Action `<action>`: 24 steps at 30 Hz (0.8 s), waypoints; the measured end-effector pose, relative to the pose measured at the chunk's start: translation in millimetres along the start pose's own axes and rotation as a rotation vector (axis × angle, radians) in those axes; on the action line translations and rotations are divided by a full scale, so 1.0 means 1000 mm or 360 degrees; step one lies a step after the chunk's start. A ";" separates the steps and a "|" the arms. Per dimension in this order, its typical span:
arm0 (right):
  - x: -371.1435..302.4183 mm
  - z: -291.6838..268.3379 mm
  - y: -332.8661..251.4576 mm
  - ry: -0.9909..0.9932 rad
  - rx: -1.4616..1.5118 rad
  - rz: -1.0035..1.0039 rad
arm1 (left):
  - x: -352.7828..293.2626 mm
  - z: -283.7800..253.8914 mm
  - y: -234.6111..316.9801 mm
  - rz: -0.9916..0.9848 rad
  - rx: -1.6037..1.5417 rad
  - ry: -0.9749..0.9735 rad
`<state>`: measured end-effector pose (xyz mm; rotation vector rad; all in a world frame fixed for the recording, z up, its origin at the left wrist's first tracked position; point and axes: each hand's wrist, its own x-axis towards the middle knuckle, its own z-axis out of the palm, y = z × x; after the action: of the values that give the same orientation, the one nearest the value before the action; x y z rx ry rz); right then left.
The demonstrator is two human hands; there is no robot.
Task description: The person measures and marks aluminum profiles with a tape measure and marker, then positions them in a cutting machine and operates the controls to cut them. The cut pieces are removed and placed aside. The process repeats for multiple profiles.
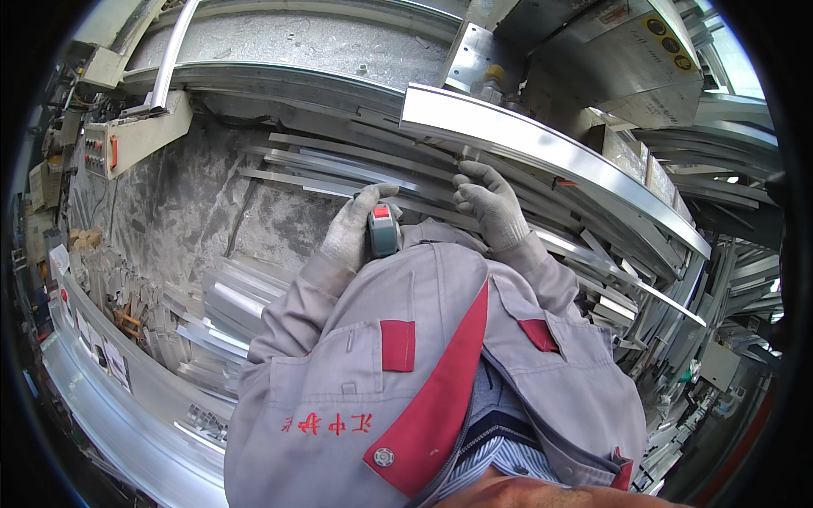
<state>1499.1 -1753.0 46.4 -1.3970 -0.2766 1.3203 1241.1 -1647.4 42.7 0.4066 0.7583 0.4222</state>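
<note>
My left hand (349, 230), in a pale work glove, is wrapped round a tape measure (384, 232) with a dark grey-green case and a red button. It is held close against the front of my grey jacket. My right hand (491, 205), gloved the same way, is raised to the right of it with its fingers curled in. Whatever those fingers may pinch is too small to make out. Just beyond the right hand, a long silver metal profile (542, 144) runs from the machine toward the right. No drawn-out tape blade can be made out between the hands.
Long metal strips (339, 173) lie low beyond my hands. A control box (135, 135) with buttons stands at the far left, and a large metal machine housing (610, 63) at the far right. Stacked profiles (229, 313) fill the left side; more profiles (720, 203) crowd the right.
</note>
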 end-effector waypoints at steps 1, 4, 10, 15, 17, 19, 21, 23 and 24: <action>-0.002 0.006 -0.003 -0.0049 -0.0058 -0.0065 | 0.001 0.000 0.001 0.0078 0.0087 -0.0046; -0.012 0.027 -0.014 -0.0043 -0.0285 -0.0195 | 0.000 0.004 0.008 0.0253 0.0345 -0.0128; -0.030 0.072 -0.051 -0.0488 -0.0970 -0.0618 | -0.011 0.028 0.030 0.0668 0.1525 -0.0022; -0.015 0.094 -0.062 -0.0765 -0.1210 -0.0566 | -0.014 0.045 0.039 0.0777 0.2070 -0.0019; -0.011 0.096 -0.062 -0.0849 -0.1259 -0.0574 | -0.012 0.047 0.040 0.0822 0.2169 -0.0059; -0.011 0.096 -0.059 -0.0815 -0.1227 -0.0648 | -0.009 0.046 0.042 0.0824 0.2217 -0.0078; -0.012 0.094 -0.058 -0.0727 -0.1194 -0.0781 | -0.005 0.044 0.045 0.0785 0.2222 -0.0077; -0.016 0.082 -0.064 -0.0456 -0.0899 -0.0636 | -0.003 0.038 0.051 0.0538 0.2128 -0.0099; -0.015 0.076 -0.067 -0.0345 -0.0658 -0.0600 | -0.001 0.035 0.054 0.0469 0.2067 -0.0116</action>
<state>1466.5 -1701.3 129.0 -1.4461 -0.9559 1.1338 1254.0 -1609.8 93.1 1.7530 0.8289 0.1284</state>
